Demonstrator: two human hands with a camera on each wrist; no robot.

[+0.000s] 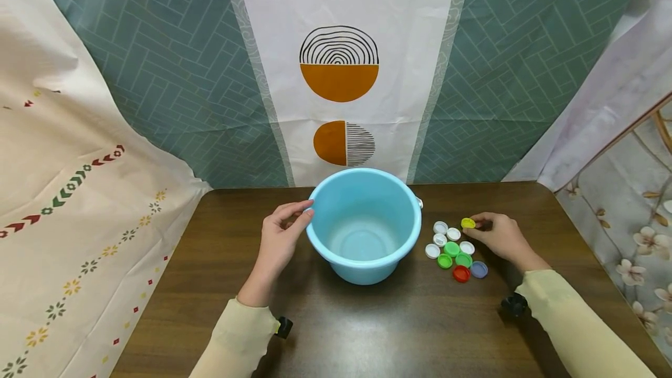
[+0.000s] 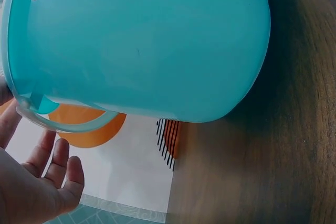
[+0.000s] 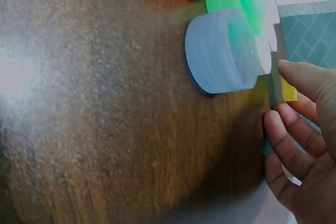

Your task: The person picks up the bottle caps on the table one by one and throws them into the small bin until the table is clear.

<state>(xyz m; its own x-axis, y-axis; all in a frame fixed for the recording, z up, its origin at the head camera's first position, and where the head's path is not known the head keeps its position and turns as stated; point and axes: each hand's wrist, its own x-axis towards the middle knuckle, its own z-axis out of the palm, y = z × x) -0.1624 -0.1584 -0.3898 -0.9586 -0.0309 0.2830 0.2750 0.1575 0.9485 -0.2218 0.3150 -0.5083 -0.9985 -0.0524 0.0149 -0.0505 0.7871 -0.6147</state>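
A light-blue plastic tub [image 1: 367, 264] stands upright on the table. My left hand [image 1: 283, 232] pinches its left rim between thumb and fingers; in the left wrist view the other fingers lie loose below the rim, by a pale loop handle [image 2: 100, 123]. On the right, my right hand [image 1: 501, 238] pinches a yellow bottle cap [image 1: 468, 223] at the far edge of a cluster of caps. That cluster holds several white caps [image 1: 440, 227], green caps [image 1: 451, 249], a red cap [image 1: 461, 273] and a bluish cap [image 1: 479, 269]. In the right wrist view fingers partly hide the yellow cap [image 3: 288, 92].
Dark brown wooden table [image 1: 378, 331] lies under everything. Behind it hangs a patterned cloth [image 1: 336, 10]. Cream cloth [image 1: 79, 191] borders the left side, and a floral cloth [image 1: 640, 249] borders the right. Each wrist wears a small black device [image 1: 514, 304].
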